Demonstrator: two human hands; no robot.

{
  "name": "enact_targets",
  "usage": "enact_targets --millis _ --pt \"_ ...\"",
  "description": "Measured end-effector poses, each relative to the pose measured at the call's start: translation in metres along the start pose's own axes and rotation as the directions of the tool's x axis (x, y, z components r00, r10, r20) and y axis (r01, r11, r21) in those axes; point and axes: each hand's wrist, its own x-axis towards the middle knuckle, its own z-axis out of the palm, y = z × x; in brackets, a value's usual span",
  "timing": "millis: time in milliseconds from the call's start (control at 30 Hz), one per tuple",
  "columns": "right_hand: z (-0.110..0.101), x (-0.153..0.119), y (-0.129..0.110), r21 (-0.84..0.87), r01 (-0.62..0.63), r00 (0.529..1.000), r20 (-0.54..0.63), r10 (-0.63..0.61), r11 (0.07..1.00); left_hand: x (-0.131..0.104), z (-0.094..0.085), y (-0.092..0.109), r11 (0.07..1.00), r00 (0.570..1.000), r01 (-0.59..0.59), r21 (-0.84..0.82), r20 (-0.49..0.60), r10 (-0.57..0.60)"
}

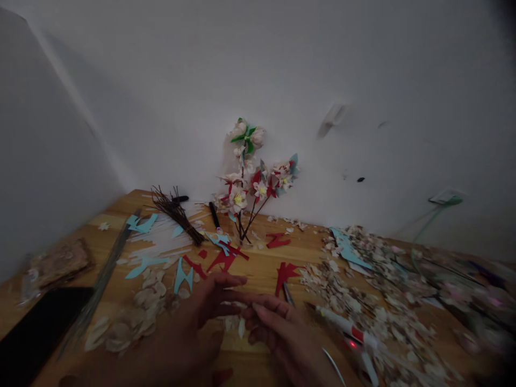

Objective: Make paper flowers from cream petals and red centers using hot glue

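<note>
My left hand is over the front of the wooden table, its fingers stretched out and apart, with nothing visible gripped. Those fingertips meet my right hand, whose thumb and fingers are pinched together. Whatever lies in that pinch is too small and dark to make out. Just below the fingers a pale petal shows, and I cannot tell whether it is held. Loose pale petals lie beside my left hand. To the right of my right hand is a white and red glue gun with a glowing red light.
Flower branches stand against the wall. Around them lie red paper scraps, blue scraps, a bundle of brown twigs and white sticks. A large petal heap covers the right; a black flat object lies left.
</note>
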Motion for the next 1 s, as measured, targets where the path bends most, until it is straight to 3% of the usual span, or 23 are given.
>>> enact_targets --millis 100,167,367,600,700,833,900,1000 --pt "0.0 0.002 0.0 0.051 -0.029 1.0 0.005 0.029 0.998 -0.005 0.004 0.006 0.962 0.995 0.098 0.256 -0.024 -0.095" --pt "0.0 0.005 0.002 0.071 -0.046 0.999 -0.026 0.047 0.996 -0.007 0.005 0.006 0.928 0.995 0.103 0.359 -0.041 -0.094" --pt "-0.003 0.007 0.004 0.058 -0.061 0.993 -0.102 0.067 0.996 -0.008 0.007 0.001 0.88 0.998 0.06 0.472 -0.052 -0.04" --pt "-0.004 0.005 0.006 0.054 -0.044 0.995 -0.085 0.049 0.998 -0.001 0.002 -0.003 0.974 1.0 -0.004 0.228 -0.02 0.009" --pt "-0.005 0.005 0.008 0.023 -0.052 0.996 -0.076 0.054 0.998 0.003 -0.002 -0.007 1.0 1.0 -0.023 0.021 -0.012 0.023" --pt "-0.004 0.005 0.01 -0.016 -0.053 0.995 -0.09 0.051 0.998 0.01 -0.01 -0.01 0.963 1.0 -0.004 -0.27 -0.001 0.004" --pt "-0.002 0.006 0.011 -0.011 -0.047 0.993 -0.105 0.046 0.999 0.012 -0.012 -0.011 0.952 0.999 0.024 -0.305 -0.022 -0.032" --pt "0.001 0.005 0.01 0.012 -0.032 0.994 -0.108 0.033 0.999 0.011 -0.011 -0.014 0.976 0.992 0.061 -0.207 -0.092 -0.081"
